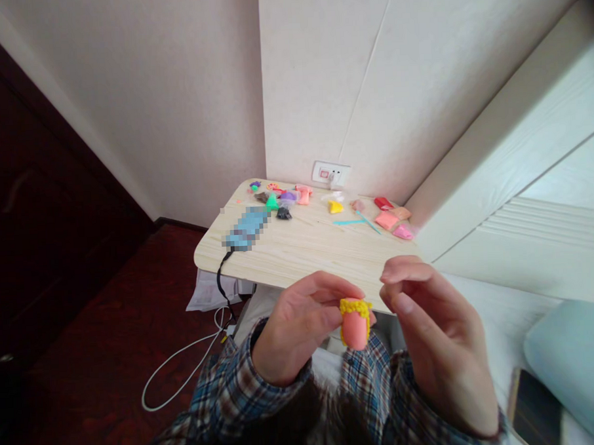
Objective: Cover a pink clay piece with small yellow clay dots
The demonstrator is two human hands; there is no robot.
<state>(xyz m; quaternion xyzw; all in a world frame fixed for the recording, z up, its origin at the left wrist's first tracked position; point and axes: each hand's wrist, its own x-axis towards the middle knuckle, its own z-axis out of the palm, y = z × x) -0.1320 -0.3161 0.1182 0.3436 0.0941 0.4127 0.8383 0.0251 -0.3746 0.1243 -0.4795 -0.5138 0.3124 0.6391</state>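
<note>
Soft-looking pink piece in the left hand

In the head view, the pink piece is held in front of the tabletop's near edge, above the lap. It is gripped at its side between the thumb and fingers of the left hand, which are lightly closed on it. The right hand is held just beside, apart from the piece, its fingers loosely curled toward the thumb; whether anything small is pinched there cannot be told. By its look, the piece is judged light, soft and easily dented. The knobbly yellow trim seems fragile and is best left unpressed; a gentle hold is better taken on the smooth pink part.

On the pale wood-grain tabletop, coloured packets are scattered, among them a yellow packet and a black packet. Two blue sticks are laid toward the right, and a blurred blue object toward the left. A socket plate is mounted on the light wall behind; at left, a white cable is looped over the dark red floor.
</note>
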